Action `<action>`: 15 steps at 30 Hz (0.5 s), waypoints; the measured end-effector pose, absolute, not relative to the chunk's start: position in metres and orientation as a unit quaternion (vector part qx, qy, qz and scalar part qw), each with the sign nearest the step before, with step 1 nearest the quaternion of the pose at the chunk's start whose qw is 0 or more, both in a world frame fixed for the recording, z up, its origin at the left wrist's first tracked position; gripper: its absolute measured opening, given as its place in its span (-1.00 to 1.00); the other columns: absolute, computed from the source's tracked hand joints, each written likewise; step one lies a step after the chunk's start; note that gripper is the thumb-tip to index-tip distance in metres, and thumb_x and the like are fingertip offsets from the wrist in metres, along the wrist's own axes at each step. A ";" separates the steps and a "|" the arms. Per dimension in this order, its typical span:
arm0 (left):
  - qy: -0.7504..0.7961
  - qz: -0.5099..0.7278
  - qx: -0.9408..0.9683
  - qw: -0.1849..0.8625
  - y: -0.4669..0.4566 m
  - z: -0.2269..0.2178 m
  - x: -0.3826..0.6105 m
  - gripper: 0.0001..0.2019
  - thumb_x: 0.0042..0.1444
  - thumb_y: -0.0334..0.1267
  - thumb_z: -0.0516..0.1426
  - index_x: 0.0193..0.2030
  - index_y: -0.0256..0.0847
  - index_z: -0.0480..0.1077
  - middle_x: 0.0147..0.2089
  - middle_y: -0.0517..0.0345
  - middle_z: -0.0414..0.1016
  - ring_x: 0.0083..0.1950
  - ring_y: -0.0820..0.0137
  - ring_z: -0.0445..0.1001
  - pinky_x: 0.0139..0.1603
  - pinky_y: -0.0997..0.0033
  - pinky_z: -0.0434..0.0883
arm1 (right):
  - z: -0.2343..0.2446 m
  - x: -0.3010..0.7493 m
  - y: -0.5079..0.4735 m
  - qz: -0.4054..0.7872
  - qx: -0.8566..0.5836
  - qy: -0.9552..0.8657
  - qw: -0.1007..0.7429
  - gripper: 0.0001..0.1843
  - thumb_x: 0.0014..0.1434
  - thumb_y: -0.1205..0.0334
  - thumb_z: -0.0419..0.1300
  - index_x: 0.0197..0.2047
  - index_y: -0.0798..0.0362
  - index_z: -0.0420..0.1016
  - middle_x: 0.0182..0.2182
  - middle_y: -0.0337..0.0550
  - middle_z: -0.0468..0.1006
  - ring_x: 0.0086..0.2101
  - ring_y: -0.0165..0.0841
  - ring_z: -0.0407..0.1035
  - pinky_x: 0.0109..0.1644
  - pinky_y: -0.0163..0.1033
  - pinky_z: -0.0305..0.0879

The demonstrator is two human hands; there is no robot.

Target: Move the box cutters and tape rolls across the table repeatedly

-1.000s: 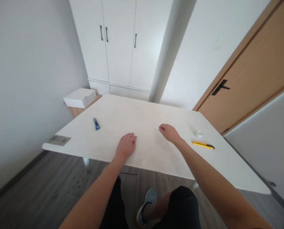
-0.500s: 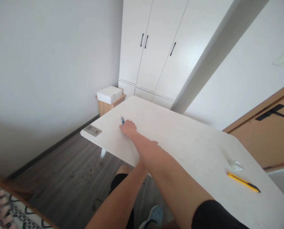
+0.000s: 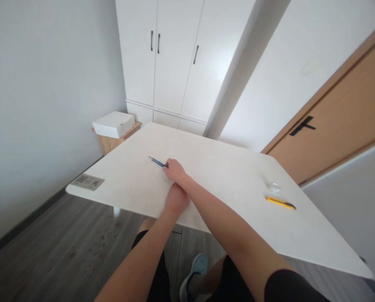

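Note:
My right hand [image 3: 174, 169] reaches across my body to the left part of the white table [image 3: 225, 176] and is closed on a small blue utility knife [image 3: 157, 162], whose tip sticks out to the left just above the tabletop. My left hand [image 3: 175, 199] rests on the table near its front edge, partly under my right forearm; its fingers are hidden.
A yellow utility knife [image 3: 280, 203] and a small clear tape roll [image 3: 273, 186] lie at the table's right. A grey label [image 3: 87, 181] sits on the left corner. A white box [image 3: 113, 124] rests on a wooden stand beyond. White cupboards stand behind, a wooden door at right.
My right hand crossed from the table's middle to the blue knife at the left and closed on it, drawing it toward the middle. The left hand stayed near the front edge.

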State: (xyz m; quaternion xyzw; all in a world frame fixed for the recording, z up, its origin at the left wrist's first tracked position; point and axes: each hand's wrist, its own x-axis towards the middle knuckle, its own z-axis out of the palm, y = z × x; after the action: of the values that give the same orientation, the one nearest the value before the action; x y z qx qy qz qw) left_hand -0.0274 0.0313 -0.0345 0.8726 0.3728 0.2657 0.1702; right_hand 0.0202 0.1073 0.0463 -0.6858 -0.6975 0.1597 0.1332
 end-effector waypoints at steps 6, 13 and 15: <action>0.377 0.246 0.889 0.083 0.029 -0.024 -0.027 -0.63 0.28 -0.35 -0.03 0.07 -0.23 0.54 0.21 -0.16 0.50 0.26 0.11 0.42 0.29 0.02 0.34 | 0.045 0.237 -0.016 0.101 -0.754 -0.633 0.147 -0.85 0.26 0.27 0.19 -0.10 0.05 0.51 -0.13 -0.09 0.55 -0.11 -0.30 0.39 -0.01 -0.23 0.26; 0.365 0.250 0.896 0.042 0.032 -0.024 -0.026 -0.58 0.29 -0.25 -0.07 0.03 -0.30 0.57 0.15 -0.16 0.55 0.20 0.13 0.48 0.31 0.11 0.35 | 0.040 0.432 -0.188 0.043 -0.878 -0.469 0.083 -0.80 0.22 0.30 0.19 -0.09 0.02 0.56 -0.10 -0.05 0.54 -0.08 -0.25 0.43 0.03 -0.19 0.29; 0.364 0.253 0.895 0.047 0.032 -0.024 -0.026 -0.57 0.29 -0.23 -0.08 0.03 -0.28 0.57 0.14 -0.15 0.56 0.20 0.13 0.49 0.31 0.10 0.36 | 0.040 0.460 -0.215 0.032 -0.887 -0.455 0.066 -0.78 0.22 0.31 0.19 -0.08 0.01 0.57 -0.08 -0.04 0.55 -0.06 -0.23 0.42 0.06 -0.18 0.29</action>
State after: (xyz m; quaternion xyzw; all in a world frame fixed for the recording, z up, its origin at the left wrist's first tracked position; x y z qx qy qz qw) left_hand -0.0263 0.0325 -0.0240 0.8951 0.3639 0.2531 0.0472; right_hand 0.4601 -0.2150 0.0400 -0.8873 -0.4554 0.0318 0.0655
